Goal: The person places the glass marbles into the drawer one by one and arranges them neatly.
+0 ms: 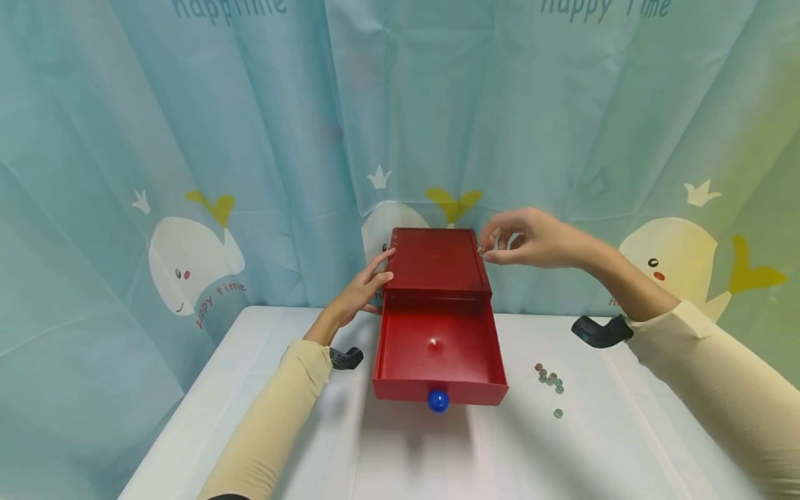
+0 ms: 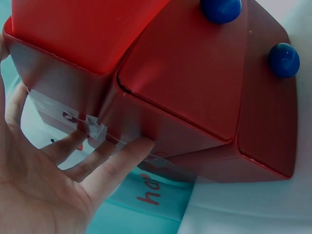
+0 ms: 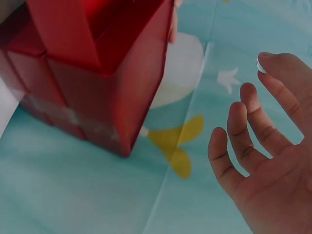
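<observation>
At the centre of the head view a red drawer box (image 1: 437, 267) stands on the white bench (image 1: 412, 451), its top drawer (image 1: 439, 351) pulled out toward the lower frame, a blue knob (image 1: 438, 401) on its front. The left hand (image 1: 364, 288) rests flat against the box's left side, fingers (image 2: 114, 163) straight and spread. The right hand (image 1: 531, 242), raised right of the box's upper corner, pinches a small marble (image 1: 481, 250) between thumb and forefinger, other fingers loosely fanned. More marbles (image 1: 550, 380) lie on the bench at lower right.
</observation>
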Tool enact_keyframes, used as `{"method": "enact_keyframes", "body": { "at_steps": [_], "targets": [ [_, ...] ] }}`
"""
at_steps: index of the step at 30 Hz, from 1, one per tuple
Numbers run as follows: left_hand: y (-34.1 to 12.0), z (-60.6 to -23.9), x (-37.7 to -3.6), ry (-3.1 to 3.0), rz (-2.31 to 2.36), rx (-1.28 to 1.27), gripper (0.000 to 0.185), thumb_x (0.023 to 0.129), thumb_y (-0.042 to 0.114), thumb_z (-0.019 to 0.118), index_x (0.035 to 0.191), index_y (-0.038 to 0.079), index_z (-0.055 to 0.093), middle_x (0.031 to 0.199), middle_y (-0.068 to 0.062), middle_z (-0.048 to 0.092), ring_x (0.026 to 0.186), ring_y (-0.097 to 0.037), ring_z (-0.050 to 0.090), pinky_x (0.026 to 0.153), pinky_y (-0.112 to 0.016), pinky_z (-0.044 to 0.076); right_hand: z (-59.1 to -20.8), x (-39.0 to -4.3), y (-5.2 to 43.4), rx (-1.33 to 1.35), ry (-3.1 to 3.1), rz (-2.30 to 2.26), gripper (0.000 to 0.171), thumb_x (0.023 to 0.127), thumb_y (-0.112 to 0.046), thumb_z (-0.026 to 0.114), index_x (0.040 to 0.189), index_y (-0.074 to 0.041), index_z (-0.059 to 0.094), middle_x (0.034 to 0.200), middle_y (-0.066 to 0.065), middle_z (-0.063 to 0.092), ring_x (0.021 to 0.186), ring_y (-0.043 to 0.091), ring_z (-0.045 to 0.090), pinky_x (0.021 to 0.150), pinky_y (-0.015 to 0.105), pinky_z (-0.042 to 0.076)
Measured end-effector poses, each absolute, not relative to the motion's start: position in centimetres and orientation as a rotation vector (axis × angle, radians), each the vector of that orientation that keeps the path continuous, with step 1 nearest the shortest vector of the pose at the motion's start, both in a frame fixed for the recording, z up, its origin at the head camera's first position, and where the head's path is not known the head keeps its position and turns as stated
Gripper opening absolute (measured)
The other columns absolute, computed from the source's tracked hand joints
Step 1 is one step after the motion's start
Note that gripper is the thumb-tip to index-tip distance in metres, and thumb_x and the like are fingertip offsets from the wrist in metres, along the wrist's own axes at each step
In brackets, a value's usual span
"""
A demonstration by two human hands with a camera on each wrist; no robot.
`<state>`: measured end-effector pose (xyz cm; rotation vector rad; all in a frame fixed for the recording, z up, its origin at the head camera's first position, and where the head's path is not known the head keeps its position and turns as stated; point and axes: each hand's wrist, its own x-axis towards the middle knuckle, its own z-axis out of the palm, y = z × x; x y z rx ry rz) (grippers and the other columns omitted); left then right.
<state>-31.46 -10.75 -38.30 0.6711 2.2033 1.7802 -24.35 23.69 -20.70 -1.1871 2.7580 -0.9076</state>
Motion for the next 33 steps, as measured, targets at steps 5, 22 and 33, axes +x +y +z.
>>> {"method": "enact_keyframes", "body": {
  "at_steps": [5, 22, 33],
  "targets": [
    [-10.7, -38.2, -31.2, 2.196, 1.773, 0.67, 0.066, 0.102, 0.045, 0.049, 0.162, 0.043, 0.023, 0.165, -0.011, 0.03, 0.145, -0.037, 0.04, 0.091, -0.065, 0.053, -21.3, -24.7, 21.5, -1.258, 2.676, -0.878, 0.01, 0.094, -0.014, 0.076, 0.103, -0.017, 0.072, 0.089, -0.001, 0.07, 0.081, 0.018, 0.066, 0.073, 0.03, 0.057],
    [-11.0, -37.9, -31.2, 2.216, 1.765, 0.64, 0.066, 0.101, 0.049, 0.048, 0.162, 0.044, 0.023, 0.168, -0.011, 0.024, 0.148, -0.039, 0.034, 0.092, -0.067, 0.051, -24.8, -25.0, 14.2, -1.381, 2.321, -0.771, 0.013, 0.093, -0.013, 0.075, 0.104, -0.018, 0.071, 0.092, 0.0, 0.069, 0.073, 0.026, 0.065, 0.064, 0.038, 0.06],
    [-10.8, -37.7, -31.1, 2.211, 1.769, 0.655, 0.064, 0.101, 0.048, 0.05, 0.16, 0.048, 0.024, 0.165, -0.008, 0.03, 0.146, -0.033, 0.039, 0.091, -0.065, 0.053, -27.7, -24.9, 12.4, -1.311, 2.21, -0.718, 0.016, 0.09, -0.009, 0.077, 0.103, -0.018, 0.072, 0.093, -0.002, 0.071, 0.078, 0.021, 0.07, 0.071, 0.037, 0.061]
  ]
}}
